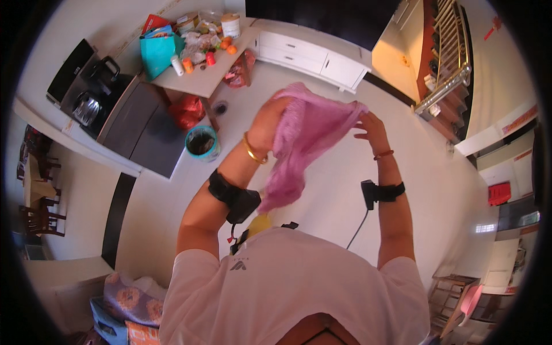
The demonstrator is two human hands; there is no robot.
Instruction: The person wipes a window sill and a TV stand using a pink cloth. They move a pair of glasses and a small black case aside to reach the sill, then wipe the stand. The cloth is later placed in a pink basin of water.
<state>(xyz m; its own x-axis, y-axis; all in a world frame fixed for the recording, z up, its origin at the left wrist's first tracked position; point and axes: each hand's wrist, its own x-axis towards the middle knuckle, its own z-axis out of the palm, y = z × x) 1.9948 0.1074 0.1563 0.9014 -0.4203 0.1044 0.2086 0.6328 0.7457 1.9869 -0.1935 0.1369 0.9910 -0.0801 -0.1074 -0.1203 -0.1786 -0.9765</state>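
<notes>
A pink fluffy cloth point(306, 133) hangs in the air before me, spread between my two hands. My left hand point(269, 123), with a gold bangle at its wrist, grips the cloth's left part, and its fingers are partly hidden behind the fabric. At the upper right corner of the cloth, my right hand point(371, 127) pinches the edge, its lower fingers apart. The lower end of the cloth hangs down towards my left forearm. Each forearm wears a black strapped device.
To the left stands a table point(207, 86) with a teal bag point(159, 54), oranges and bottles. A teal-rimmed bin point(202, 144) is on the floor beside a dark-topped cabinet point(142, 125). A white drawer cabinet point(302, 54) lies ahead; stairs with a metal railing point(444, 88) rise at right.
</notes>
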